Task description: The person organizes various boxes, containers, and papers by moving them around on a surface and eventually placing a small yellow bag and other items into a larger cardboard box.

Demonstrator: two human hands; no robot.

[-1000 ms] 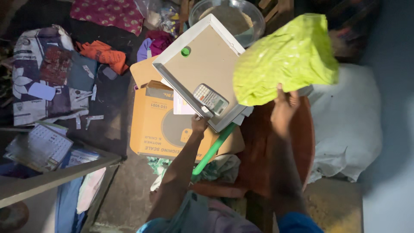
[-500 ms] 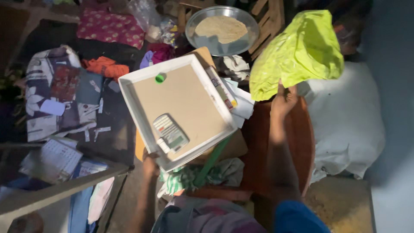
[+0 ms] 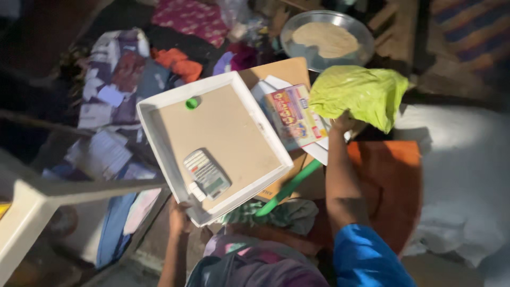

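1. Nearest, our left hand (image 3: 179,217) grips the tray (image 3: 159,138) by its near corner, keeping it level so the calculator (image 3: 207,174) stays put.
2. Farther, our right hand (image 3: 342,123) clutches the green bag (image 3: 361,93) above the booklet (image 3: 295,114).

My right hand (image 3: 342,123) has brought the green bag (image 3: 361,93) down from up high to just over the papers (image 3: 295,114). My left hand (image 3: 178,215) has swung the tray (image 3: 212,143) leftward, baring a colourful booklet.
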